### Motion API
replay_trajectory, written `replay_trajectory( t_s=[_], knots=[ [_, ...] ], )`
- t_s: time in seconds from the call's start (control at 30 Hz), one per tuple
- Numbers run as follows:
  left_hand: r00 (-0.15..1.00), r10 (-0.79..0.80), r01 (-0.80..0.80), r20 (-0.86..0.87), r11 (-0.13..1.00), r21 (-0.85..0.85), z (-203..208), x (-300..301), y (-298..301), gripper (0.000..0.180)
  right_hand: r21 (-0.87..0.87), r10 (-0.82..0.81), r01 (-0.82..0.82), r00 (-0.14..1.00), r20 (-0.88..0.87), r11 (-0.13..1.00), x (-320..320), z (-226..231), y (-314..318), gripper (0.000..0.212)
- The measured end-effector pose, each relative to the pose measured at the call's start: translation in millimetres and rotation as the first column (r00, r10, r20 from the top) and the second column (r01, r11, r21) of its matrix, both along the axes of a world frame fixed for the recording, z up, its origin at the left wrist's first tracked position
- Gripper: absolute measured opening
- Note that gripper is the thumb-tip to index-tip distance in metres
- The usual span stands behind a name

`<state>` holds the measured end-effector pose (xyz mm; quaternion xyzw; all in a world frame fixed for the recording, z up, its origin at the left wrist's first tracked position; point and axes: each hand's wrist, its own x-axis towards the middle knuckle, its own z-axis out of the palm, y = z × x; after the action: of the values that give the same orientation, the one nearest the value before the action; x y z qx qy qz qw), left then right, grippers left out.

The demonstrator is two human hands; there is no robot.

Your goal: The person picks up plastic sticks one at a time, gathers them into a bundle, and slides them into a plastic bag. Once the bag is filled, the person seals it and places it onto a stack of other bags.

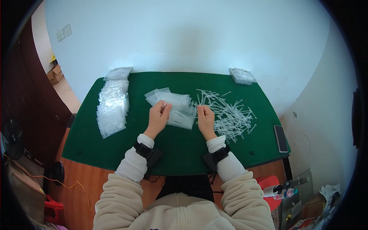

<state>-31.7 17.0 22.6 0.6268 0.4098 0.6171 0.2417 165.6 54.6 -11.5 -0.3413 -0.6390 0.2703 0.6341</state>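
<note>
My left hand (157, 118) and my right hand (206, 121) are closed on the two upper corners of a clear plastic bag (182, 116), held level over the table. Several thin pale pieces show inside it. Just beyond the bag lies a fanned stack of flat clear bags (172, 99). A loose heap of thin, clear or silvery sticks with ringed ends (235, 122) spreads to the right of my right hand. Over on the left, a long overlapping row of clear bags (113, 100) runs toward the wall.
The green-covered table (142, 155) meets the white wall. Bundled clear bags (242, 76) sit at its far right corner. A phone (281, 138) lies near the right edge. To the lower right, a bottle (285, 193) stands by a red stool (270, 186); a fan (13, 138) is at left.
</note>
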Motion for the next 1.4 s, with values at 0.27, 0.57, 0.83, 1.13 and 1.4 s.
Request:
replay_trajectory(
  t_s=[0.27, 0.57, 0.83, 1.13, 1.4],
  knots=[
    [0.947, -0.075, 0.137, 0.313, 0.974, -0.18, -0.3, -4.4, 2.1, 0.011, -0.424, 0.454, -0.523, 0.852, -0.259, 0.739, -10.6, 8.4, -12.3, 0.022],
    [0.798, -0.089, 0.275, 0.597, 0.934, -0.227, 5.8, -9.2, 2.1, 0.026, -0.423, 0.335, -0.52, 0.834, -0.438, 0.742, -5.0, 12.2, -10.5, 0.024],
    [0.912, 0.209, -0.083, -0.352, 0.936, 0.342, 5.7, -8.9, 1.1, 0.019, -0.481, 0.273, -0.561, 0.794, -0.543, 0.674, -0.8, 8.7, -4.1, 0.018],
    [0.965, 0.194, -0.159, -0.177, 0.968, 0.196, 0.5, -13.4, 3.7, 0.012, -0.304, 0.326, -0.378, 0.922, -0.207, 0.875, -3.7, 17.5, -16.0, 0.016],
    [0.983, -0.06, 0.1, 0.171, 0.966, -0.239, 0.7, -12.4, 1.3, 0.021, -0.294, 0.301, -0.417, 0.88, -0.367, 0.86, 0.6, 15.5, -12.3, 0.018]
  ],
)
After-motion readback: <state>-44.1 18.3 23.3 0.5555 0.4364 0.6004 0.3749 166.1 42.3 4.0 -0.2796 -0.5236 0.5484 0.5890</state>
